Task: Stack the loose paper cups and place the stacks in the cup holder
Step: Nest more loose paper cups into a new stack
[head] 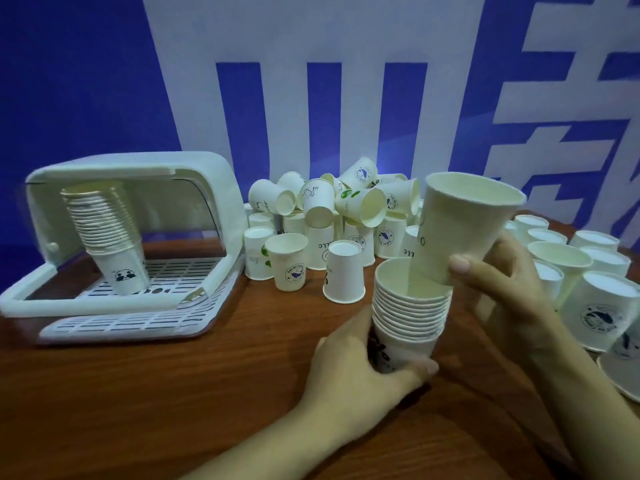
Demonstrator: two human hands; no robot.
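Head view: wooden table [173,393] is seen against a blue-and-white banner wall [104,81]. White cup holder [221,188] is placed at the table's left, lid raised, with a slotted tray base; one tall stack in holder [104,230] is leaned inside it, tilted, rims up. Stack in hand [408,306] is gripped near its base by the left hand [360,362], fingers and thumb curled round the lowest cup, rims up, roughly upright, just right of table centre. Single cup [464,230] is held by the right hand [505,271], fingers wrapped round its lower wall, thumb in front; cup is tilted, mouth up, its base set just inside the top rim of the hand-held stack, not seated. Loose cup pile [332,209] is heaped behind, between holder and hands, cups on their sides, upright and inverted; two lone cups stand nearer, one upright [287,265], one inverted [344,271]. More cups [568,258] are ranged at the right edge, some upright, some inverted; whether they are nested cannot be told
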